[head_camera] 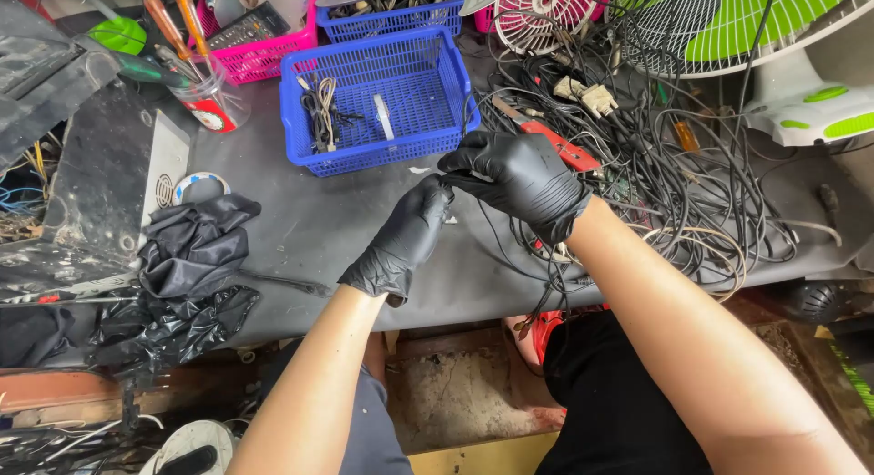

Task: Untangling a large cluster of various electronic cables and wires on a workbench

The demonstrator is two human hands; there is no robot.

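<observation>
Both of my hands wear black gloves and meet over the grey workbench (pixel 309 224). My left hand (pixel 403 240) pinches one end of a thin black cable (pixel 496 247) near its fingertips. My right hand (pixel 519 179) is closed on the same cable just to the right and above. The cable trails down past my right wrist toward the bench's front edge. A blue plastic basket (pixel 300 111) stands just beyond my hands, holding a small coiled lead (pixel 320 111) and a white strip.
A big tangle of black cables (pixel 674 183) covers the bench to the right, with a red tool (pixel 560 145) in it. A green-and-white fan (pixel 774 47) stands far right. Crumpled black plastic (pixel 187 275) lies left, a pink basket (pixel 259 56) and jar of screwdrivers (pixel 205 92) behind.
</observation>
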